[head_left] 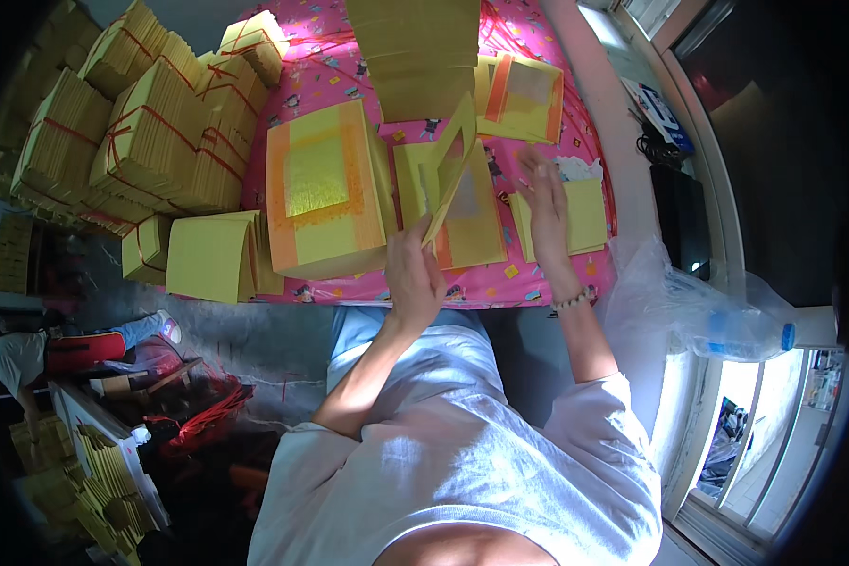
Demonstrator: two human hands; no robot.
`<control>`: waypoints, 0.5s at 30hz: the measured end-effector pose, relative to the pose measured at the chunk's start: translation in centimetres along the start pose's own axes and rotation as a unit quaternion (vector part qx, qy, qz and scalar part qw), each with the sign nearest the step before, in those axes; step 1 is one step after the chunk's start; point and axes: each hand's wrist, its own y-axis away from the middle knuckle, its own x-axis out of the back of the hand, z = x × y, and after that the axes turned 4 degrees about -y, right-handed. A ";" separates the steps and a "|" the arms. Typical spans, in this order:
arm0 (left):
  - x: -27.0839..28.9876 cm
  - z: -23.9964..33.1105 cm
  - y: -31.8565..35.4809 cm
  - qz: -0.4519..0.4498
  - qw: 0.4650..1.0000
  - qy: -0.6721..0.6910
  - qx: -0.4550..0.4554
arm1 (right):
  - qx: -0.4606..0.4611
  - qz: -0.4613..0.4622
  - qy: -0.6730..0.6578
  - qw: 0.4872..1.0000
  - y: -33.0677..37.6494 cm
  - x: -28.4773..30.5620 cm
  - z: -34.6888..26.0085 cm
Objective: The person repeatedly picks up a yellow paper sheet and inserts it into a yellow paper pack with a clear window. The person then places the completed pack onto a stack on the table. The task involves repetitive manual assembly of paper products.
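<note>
My left hand (pixel 415 275) is closed on the lower edge of a folded yellow paper sheet (pixel 455 160), which stands tilted up. Under it lies a yellow joss paper stack (pixel 481 238) with an orange band and a silver foil patch. My right hand (pixel 545 209), a beaded bracelet at its wrist, is open with fingers stretched out. It hovers over or rests on a low stack of plain yellow paper (pixel 587 215); contact cannot be made out. Left of my left hand stands a thick joss paper block (pixel 325 189) with a gold foil square and orange edges.
A pink patterned cloth (pixel 325 80) covers the table. Tied yellow paper bundles (pixel 151 123) are piled at the left. A tall yellow stack (pixel 420 61) and more foil paper (pixel 528 99) stand at the back. A plastic bottle (pixel 740 335) lies right; another person (pixel 24 363) bends at far left.
</note>
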 end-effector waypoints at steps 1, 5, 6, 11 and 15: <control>-0.2 0.0 0.5 0.035 0.999 0.012 -0.010 | -0.054 -0.014 -0.050 0.997 -0.7 -0.3 0.1; -2.0 -1.1 3.3 0.052 0.993 0.101 0.030 | -0.072 -0.014 -0.067 0.995 -3.4 -1.9 2.8; -2.1 -1.3 3.8 0.048 0.994 0.095 0.030 | -0.078 -0.022 -0.077 0.994 -4.0 -2.1 2.9; -2.4 -2.6 4.5 0.065 0.994 0.082 -0.024 | -0.103 -0.004 -0.100 0.990 -6.4 -2.3 5.8; -1.9 -3.3 4.7 0.041 0.996 0.068 -0.037 | -0.129 -0.035 -0.128 0.983 -7.1 -1.6 6.6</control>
